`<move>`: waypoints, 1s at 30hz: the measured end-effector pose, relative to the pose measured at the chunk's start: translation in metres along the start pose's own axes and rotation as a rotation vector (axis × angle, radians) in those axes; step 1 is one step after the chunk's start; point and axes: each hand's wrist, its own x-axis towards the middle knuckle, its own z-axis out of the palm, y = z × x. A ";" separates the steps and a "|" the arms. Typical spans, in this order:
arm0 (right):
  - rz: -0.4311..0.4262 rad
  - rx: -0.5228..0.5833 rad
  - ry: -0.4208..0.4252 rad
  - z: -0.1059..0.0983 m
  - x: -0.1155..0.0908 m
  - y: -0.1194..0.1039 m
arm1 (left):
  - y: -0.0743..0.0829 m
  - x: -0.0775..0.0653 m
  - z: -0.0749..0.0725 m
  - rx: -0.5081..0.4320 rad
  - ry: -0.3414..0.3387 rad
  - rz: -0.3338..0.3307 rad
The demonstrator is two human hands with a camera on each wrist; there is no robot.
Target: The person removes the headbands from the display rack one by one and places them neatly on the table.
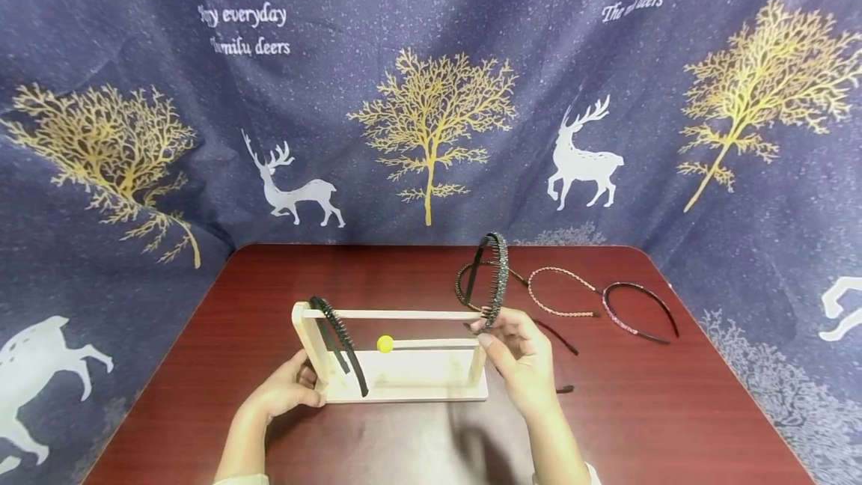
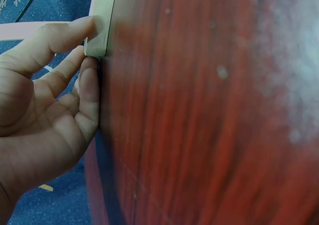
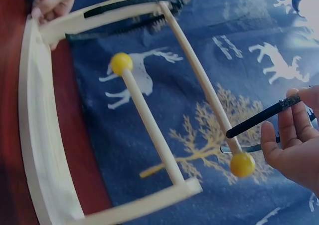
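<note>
A pale wooden rack (image 1: pixel 404 397) with two horizontal rods stands on the table. My left hand (image 1: pixel 283 388) grips the left end of its base; the left wrist view shows the thumb (image 2: pixel 75 29) on top and fingers beneath. In my right hand (image 1: pixel 525 361) is a sparkly black toothed headband (image 1: pixel 501 268), arch upward, held by its lower part. Its black ends (image 3: pixel 259 120) lie on either side of the upper rod (image 3: pixel 197 75), close to that rod's yellow ball (image 3: pixel 242 164). Another black toothed headband (image 1: pixel 340 331) hangs at the left end of the upper rod.
Behind and right of the rack lie several headbands, among them a braided gold one (image 1: pixel 562 313), a pink-and-black one (image 1: pixel 622 324) and a dark one (image 1: pixel 460 287). The lower rod ends in a yellow ball (image 1: pixel 384 343). A printed blue cloth (image 1: pixel 431 36) hangs behind the red-brown table (image 1: pixel 256 275).
</note>
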 end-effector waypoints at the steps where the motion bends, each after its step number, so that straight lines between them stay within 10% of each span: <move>1: -0.009 0.005 0.002 -0.002 0.000 -0.001 | 0.000 0.000 -0.001 -0.003 -0.001 -0.001; 30: -0.040 0.220 0.195 -0.084 -0.017 0.005 | -0.004 0.003 -0.002 -0.052 -0.034 0.032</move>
